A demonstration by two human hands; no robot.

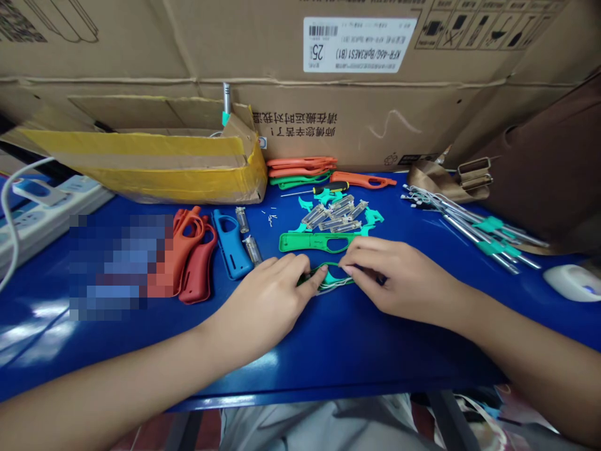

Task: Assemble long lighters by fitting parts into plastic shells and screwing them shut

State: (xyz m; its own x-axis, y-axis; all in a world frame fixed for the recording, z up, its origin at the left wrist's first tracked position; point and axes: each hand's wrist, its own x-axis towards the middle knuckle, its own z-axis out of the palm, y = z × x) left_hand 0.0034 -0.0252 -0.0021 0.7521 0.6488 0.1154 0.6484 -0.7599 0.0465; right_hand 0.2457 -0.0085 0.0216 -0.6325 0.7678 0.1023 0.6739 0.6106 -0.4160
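Observation:
Both my hands rest on the blue table [328, 351], pinching a green plastic handle shell [328, 280] with a teal trigger piece in it. My left hand [267, 297] presses its fingertips on the shell's left end, fingers closed. My right hand [394, 275] pinches the shell's right end. Just beyond lies another green handle shell [319, 242], flat on the table. Behind that sits a heap of clear tube parts and teal triggers [338, 213].
Red and blue handle shells [206, 250] lie at the left. Orange and green shells [303, 170] and a screwdriver [323, 188] lie by the cardboard boxes [154, 163] at the back. Metal rods with teal fittings [474, 225] lie at the right, with a white mouse [573, 282] nearby. A power strip [42, 207] sits far left.

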